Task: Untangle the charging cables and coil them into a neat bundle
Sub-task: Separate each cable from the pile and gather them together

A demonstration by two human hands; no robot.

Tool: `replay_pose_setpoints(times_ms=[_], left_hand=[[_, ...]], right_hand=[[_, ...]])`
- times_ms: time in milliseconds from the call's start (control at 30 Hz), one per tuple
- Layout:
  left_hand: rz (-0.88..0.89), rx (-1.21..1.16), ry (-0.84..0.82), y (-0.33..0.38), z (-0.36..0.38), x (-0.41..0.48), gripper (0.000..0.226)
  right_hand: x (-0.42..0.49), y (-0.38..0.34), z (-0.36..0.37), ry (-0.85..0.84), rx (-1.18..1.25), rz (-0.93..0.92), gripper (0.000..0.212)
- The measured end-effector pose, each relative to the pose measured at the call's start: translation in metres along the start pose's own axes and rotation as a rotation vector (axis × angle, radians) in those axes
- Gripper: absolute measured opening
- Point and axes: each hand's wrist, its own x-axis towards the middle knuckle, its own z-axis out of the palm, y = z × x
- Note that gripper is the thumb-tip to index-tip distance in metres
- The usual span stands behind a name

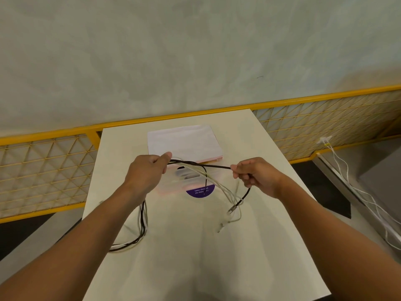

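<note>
A bunch of black and white charging cables [201,170] hangs above the white table [186,257]. My left hand [147,170] grips the bunch where its strands meet; loops of cable [142,224] droop below my left wrist onto the table. My right hand [256,177] pinches a single black cable [217,166], stretched taut between both hands. That cable bends under my right hand and its plug end [233,208] dangles. White strands sag from my left hand toward the right, with loose plug ends [220,228] near the table top.
A white sheet or pad [184,140] lies at the table's far side, with a clear pouch and a purple round sticker [200,192] in front of it. A yellow mesh railing [43,170] runs behind. White wires [358,192] hang from a socket at the right.
</note>
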Motion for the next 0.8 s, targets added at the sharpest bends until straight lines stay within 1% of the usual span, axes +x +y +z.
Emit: replay_pose_setpoints(times_ms=[100,300,333,400,467,500,600,667,733,800], left_hand=[[0.003,0.0,-0.003,-0.001,-0.003,0.001,0.052],[0.024,0.034,-0.048,-0.004,0.003,-0.002,0.053],[0.022,0.037,-0.054,-0.004,0.004,-0.002,0.053],[0.019,0.029,-0.063,-0.006,0.006,-0.002,0.053],[0.022,0.018,-0.08,-0.007,0.007,-0.001,0.052],[0.023,0.011,-0.091,-0.008,0.006,0.0,0.052],[0.024,0.01,-0.117,-0.01,0.003,0.001,0.052],[0.025,0.029,-0.126,-0.011,0.002,0.001,0.052],[0.022,0.043,-0.132,-0.012,0.001,0.001,0.052],[0.017,0.042,-0.125,-0.015,0.001,0.001,0.052]], right_hand=[[0.0,0.008,-0.008,0.061,-0.081,0.021,0.025],[0.002,0.016,-0.006,0.138,-0.199,0.086,0.012],[0.004,0.018,-0.005,0.171,-0.22,0.083,0.013],[0.008,0.021,-0.003,0.287,-0.244,0.081,0.024],[0.009,0.022,0.0,0.383,-0.165,0.087,0.029],[0.01,0.021,0.001,0.398,-0.071,0.092,0.028],[0.01,0.017,0.0,0.371,0.256,0.068,0.022],[0.011,0.015,-0.001,0.329,0.377,0.027,0.019],[0.011,0.01,-0.001,0.287,0.393,-0.012,0.022],[0.011,0.006,-0.003,0.279,0.308,-0.027,0.021]])
